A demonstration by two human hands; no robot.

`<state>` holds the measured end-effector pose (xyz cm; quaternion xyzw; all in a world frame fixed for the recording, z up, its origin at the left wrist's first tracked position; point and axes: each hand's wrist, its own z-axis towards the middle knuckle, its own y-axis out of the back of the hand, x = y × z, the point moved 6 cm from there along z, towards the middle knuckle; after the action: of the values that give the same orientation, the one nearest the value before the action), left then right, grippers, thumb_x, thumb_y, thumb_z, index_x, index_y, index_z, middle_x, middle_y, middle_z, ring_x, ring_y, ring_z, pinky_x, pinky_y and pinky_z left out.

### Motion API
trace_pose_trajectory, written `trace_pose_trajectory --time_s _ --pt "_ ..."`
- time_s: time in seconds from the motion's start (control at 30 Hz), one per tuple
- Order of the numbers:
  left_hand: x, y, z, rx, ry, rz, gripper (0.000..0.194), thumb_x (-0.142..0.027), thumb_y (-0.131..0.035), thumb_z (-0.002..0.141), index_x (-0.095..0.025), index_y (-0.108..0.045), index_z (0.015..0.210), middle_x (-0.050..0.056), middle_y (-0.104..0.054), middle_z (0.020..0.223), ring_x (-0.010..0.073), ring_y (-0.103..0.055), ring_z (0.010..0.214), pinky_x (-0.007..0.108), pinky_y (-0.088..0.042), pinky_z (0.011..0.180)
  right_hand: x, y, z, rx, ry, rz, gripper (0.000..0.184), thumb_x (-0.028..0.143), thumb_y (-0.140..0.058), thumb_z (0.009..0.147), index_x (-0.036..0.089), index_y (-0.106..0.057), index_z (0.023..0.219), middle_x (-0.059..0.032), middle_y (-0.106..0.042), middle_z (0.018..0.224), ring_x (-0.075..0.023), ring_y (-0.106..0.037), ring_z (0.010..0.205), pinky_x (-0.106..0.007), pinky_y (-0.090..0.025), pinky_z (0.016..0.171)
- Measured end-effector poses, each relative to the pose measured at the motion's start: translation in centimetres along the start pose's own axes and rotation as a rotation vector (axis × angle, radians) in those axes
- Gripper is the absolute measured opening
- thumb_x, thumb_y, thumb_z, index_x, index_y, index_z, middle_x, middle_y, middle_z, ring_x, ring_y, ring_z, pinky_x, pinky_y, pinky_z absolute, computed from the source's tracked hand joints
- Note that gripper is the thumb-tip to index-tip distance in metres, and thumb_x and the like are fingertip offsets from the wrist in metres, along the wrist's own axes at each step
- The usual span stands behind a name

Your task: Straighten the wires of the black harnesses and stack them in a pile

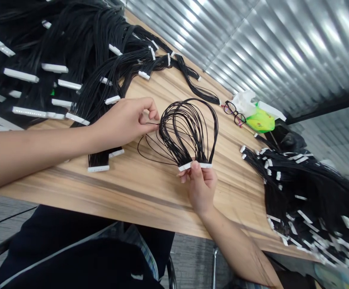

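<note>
Centrally, above the bench (150, 188): one bundle of black wires (177, 116), bowed into a loop, rooted in a white connector (206, 165). Right hand (201, 186): gripping that connector from the near side, thumb over its face. Left hand (135, 118): thumb and forefinger pinched on a thin wire (153, 123) at the bundle's left edge. Left part of bench: large heap of black cables (84, 36), white connectors at their ends. Far edge: a cable strand (192, 84), dark-framed glasses (235, 114), a green packet (260, 120). Right end: second cable heap (309, 180), overhanging the near edge. Behind: corrugated metal panel (252, 36).
</note>
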<state>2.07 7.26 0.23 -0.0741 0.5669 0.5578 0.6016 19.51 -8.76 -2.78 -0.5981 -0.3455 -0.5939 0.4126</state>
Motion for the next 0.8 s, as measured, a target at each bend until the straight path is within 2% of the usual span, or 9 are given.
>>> trace_pose_trajectory --time_s 0.17,0.27,0.33,0.4,0.5,0.6,0.67,0.73,0.8 --pt "0.1 0.2 0.2 -0.042 0.094 -0.164 0.027 -0.042 -0.075 0.080 -0.019 -0.062 0.075 -0.006 -0.060 0.061 0.0055 -0.051 0.054 0.018 -0.039 0.051 0.0 -0.4 0.1 0.076 -0.054 -0.039 0.040 0.057 -0.079 0.084 0.021 -0.073 0.067 -0.0021 -0.075 0.060 -0.0119 -0.059 0.046 -0.026 -0.051 0.047" --pt "-0.5 0.3 0.3 -0.046 0.051 -0.266 0.024 -0.039 -0.078 0.082 -0.017 -0.068 0.079 -0.003 -0.068 0.068 0.0060 -0.059 0.061 0.016 -0.049 0.057 -0.1 -0.8 0.1 0.140 -0.109 -0.034 0.040 0.056 -0.080 0.084 0.020 -0.072 0.067 -0.0024 -0.074 0.060 -0.0112 -0.059 0.046 -0.025 -0.050 0.047" --pt "-0.7 0.2 0.4 -0.036 0.042 -0.281 0.019 -0.035 -0.075 0.089 -0.017 -0.071 0.090 -0.002 -0.073 0.073 0.0069 -0.063 0.063 0.017 -0.053 0.059 -0.2 -0.9 0.1 0.169 -0.144 -0.016 0.041 0.057 -0.078 0.085 0.020 -0.072 0.067 -0.0027 -0.075 0.060 -0.0108 -0.058 0.046 -0.024 -0.049 0.047" --pt "-0.9 0.2 0.4 -0.034 0.017 -0.251 0.017 -0.034 -0.069 0.094 -0.017 -0.073 0.096 -0.004 -0.072 0.069 0.0057 -0.059 0.056 0.017 -0.051 0.055 -0.4 -1.0 0.0 0.195 -0.176 -0.012 0.043 0.059 -0.076 0.086 0.020 -0.072 0.066 -0.0030 -0.074 0.060 -0.0107 -0.057 0.046 -0.024 -0.049 0.046" --pt "-1.3 0.6 0.2 -0.071 -0.077 -0.133 0.021 -0.036 -0.067 0.097 -0.021 -0.075 0.085 -0.006 -0.068 0.063 0.0041 -0.050 0.052 0.020 -0.041 0.052 -0.6 -1.0 0.0 0.195 -0.211 -0.027 0.045 0.061 -0.075 0.085 0.020 -0.072 0.066 -0.0028 -0.074 0.060 -0.0108 -0.057 0.045 -0.025 -0.049 0.047" --pt "-2.2 1.4 -0.3 -0.139 -0.228 0.049 0.023 -0.037 -0.068 0.095 -0.025 -0.073 0.076 -0.009 -0.058 0.056 0.0052 -0.039 0.052 0.027 -0.035 0.061 -0.6 -0.8 0.0 0.157 -0.245 -0.035 0.043 0.059 -0.079 0.082 0.020 -0.070 0.065 -0.0023 -0.074 0.059 -0.0109 -0.057 0.046 -0.025 -0.049 0.047" --pt "-2.9 1.6 -0.6 -0.159 -0.332 0.164 0.024 -0.035 -0.061 0.098 -0.025 -0.072 0.079 -0.007 -0.062 0.062 0.0072 -0.043 0.058 0.030 -0.035 0.069 -0.6 -0.8 0.1 0.139 -0.259 -0.035 0.041 0.057 -0.082 0.080 0.021 -0.069 0.064 -0.0020 -0.074 0.059 -0.0110 -0.057 0.046 -0.025 -0.049 0.046" --pt "-3.3 1.6 -0.8 -0.160 -0.419 0.247 0.026 -0.033 -0.053 0.103 -0.024 -0.073 0.089 -0.004 -0.073 0.083 0.0088 -0.056 0.074 0.031 -0.036 0.074 -0.6 -0.8 0.1 0.132 -0.257 -0.026 0.039 0.055 -0.082 0.080 0.021 -0.069 0.064 -0.0019 -0.074 0.059 -0.0108 -0.057 0.046 -0.024 -0.049 0.047" --pt "-3.4 1.8 -0.9 -0.195 -0.482 0.301 0.026 -0.034 -0.053 0.105 -0.024 -0.073 0.094 -0.004 -0.076 0.100 0.0085 -0.061 0.084 0.031 -0.035 0.074 -0.6 -0.8 0.2 0.131 -0.253 -0.015 0.039 0.054 -0.081 0.080 0.021 -0.069 0.064 -0.0017 -0.074 0.060 -0.0104 -0.057 0.046 -0.024 -0.050 0.047"
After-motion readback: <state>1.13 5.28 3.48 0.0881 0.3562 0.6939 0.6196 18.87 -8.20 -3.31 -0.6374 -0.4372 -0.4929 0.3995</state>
